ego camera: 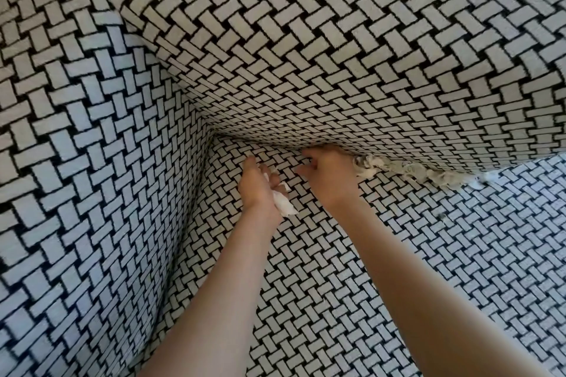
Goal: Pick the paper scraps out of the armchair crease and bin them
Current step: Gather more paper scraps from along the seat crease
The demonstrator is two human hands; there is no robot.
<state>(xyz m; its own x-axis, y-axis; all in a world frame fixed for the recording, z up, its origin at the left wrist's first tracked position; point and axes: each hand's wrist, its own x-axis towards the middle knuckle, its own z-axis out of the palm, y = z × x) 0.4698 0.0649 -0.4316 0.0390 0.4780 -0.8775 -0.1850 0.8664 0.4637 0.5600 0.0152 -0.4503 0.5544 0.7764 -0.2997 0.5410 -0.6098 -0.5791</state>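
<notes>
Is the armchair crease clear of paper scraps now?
No, a row of paper scraps lies in the crease beside the right hand.

- Armchair (76,269): upholstered throughout in a black-and-white basket-weave print, viewed from above into its inner corner.
- Seat (444,269): flat, filling the lower right of the view.
- Backrest (337,49): padded, bulging forward so that it overhangs the rear edge of the seat.
- Inner arm wall (107,131): at left, meeting seat and backrest in the corner.
- Crease (269,145): dark line where the backrest meets the seat.
- Paper scraps (407,171): crumpled, off-white, in a touching row along the right stretch of the crease, partly tucked beneath the backrest.
- Small dark speck (442,216): on the seat near the scraps; too small to identify.
</notes>
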